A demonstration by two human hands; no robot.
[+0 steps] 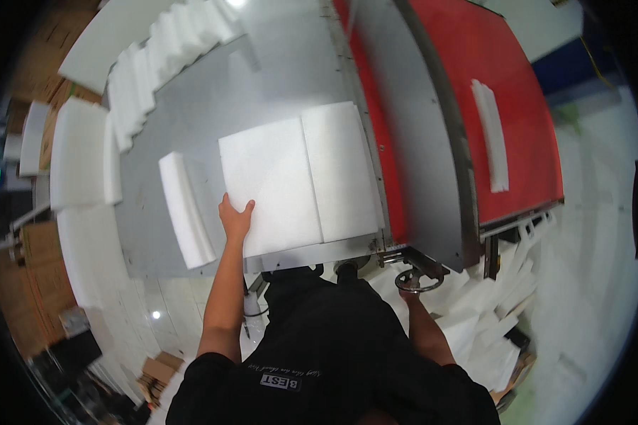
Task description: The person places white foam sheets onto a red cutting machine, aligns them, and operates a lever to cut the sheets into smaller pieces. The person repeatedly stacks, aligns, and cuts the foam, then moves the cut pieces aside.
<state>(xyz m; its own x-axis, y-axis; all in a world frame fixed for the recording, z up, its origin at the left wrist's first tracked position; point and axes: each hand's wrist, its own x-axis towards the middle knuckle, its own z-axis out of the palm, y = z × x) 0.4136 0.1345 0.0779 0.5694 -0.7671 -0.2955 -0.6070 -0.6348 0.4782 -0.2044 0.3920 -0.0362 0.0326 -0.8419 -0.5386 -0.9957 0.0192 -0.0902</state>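
Observation:
On the grey metal machine table, my left hand (236,217) lies against the left edge of a white foam sheet (268,186). Its thumb reaches over the top of the sheet and stands apart from the fingers. A second, narrower foam piece (340,172) abuts the sheet's right side, with a thin seam between them. Further right, below the table's front edge, my right hand (408,289) grips the rim of a chrome handwheel (420,281); the wheel partly hides the fingers. To the left of my left hand lies a loose foam strip (186,212).
A tall grey metal guard (420,122) rises right of the foam, with a red panel (510,106) beyond, bearing another foam strip (492,138). Ridged foam pieces (165,50) line the table's far left edge. Foam offcuts (478,329) are heaped at lower right; cardboard boxes (42,281) stand left.

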